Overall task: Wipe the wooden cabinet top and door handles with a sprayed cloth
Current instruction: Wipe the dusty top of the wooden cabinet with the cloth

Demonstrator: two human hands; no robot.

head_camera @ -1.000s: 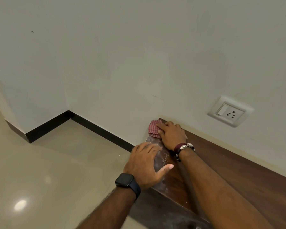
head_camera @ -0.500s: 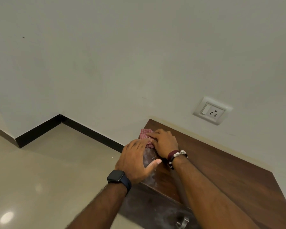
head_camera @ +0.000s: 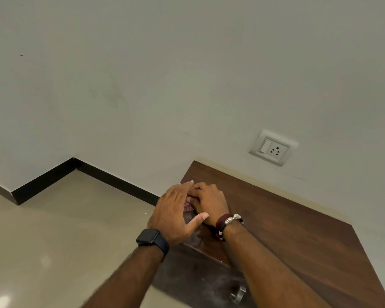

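The dark wooden cabinet top [head_camera: 287, 221] runs along the wall at the lower right. My right hand [head_camera: 211, 202] lies on a red checked cloth [head_camera: 188, 206] near the top's left edge, fingers bent over it; only a small patch of cloth shows between my hands. My left hand [head_camera: 175, 213], with a black watch at the wrist, rests flat at the cabinet's left edge beside the cloth, fingers straight and thumb spread. A metal door handle [head_camera: 238, 294] shows on the cabinet front at the bottom.
A white wall rises right behind the cabinet, with a switch and socket plate [head_camera: 272, 148] just above the top. A beige tiled floor [head_camera: 65, 236] with black skirting [head_camera: 111, 177] lies to the left.
My right hand has drawn the cloth from the back left corner toward me along the left edge. My left hand stayed at the edge and now covers most of the cloth.
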